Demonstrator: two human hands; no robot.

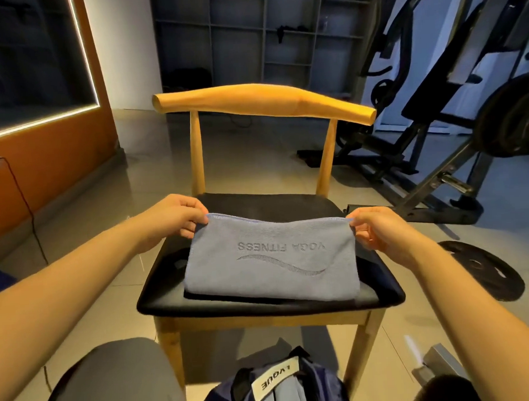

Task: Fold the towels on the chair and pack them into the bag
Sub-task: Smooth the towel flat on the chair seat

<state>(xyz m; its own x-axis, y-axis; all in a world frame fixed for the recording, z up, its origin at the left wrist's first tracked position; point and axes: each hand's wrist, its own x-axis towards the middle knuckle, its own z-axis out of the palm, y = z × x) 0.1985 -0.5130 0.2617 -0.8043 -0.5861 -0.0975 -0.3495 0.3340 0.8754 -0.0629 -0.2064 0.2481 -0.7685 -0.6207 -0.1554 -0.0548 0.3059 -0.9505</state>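
- My left hand (178,217) pinches the far left corner of the blue towel (272,261) between thumb and curled fingers. It is a small hold, right on the edge. If the corner slips out, that side drops and the fold goes crooked.
- My right hand (378,234) pinches the far right corner the same way, at the right of the frame. If one hand pulls harder than the other, the towel could twist or slide sideways.
- Both arms reach forward from the bottom corners of the frame. My hands are well apart, with the towel's far edge held up between them.
- That far edge sags a little in the middle. I think the layers could come apart there when I bring the edge over, and the fold would turn out lumpy.
- The towel lies in the middle of the frame on the black seat of the chair (262,307), with its near edge flat and close to the front rim. A hard tug toward me could drag it off the seat.
- Under the towel is a dark flat thing (201,295). I cannot tell if it is another towel. It might get pulled along too.
- The bag (276,389) sits on the floor (255,170) at the bottom of the frame, just in front of the chair. I cannot see how wide its mouth is, so a messy fold may not go in well.
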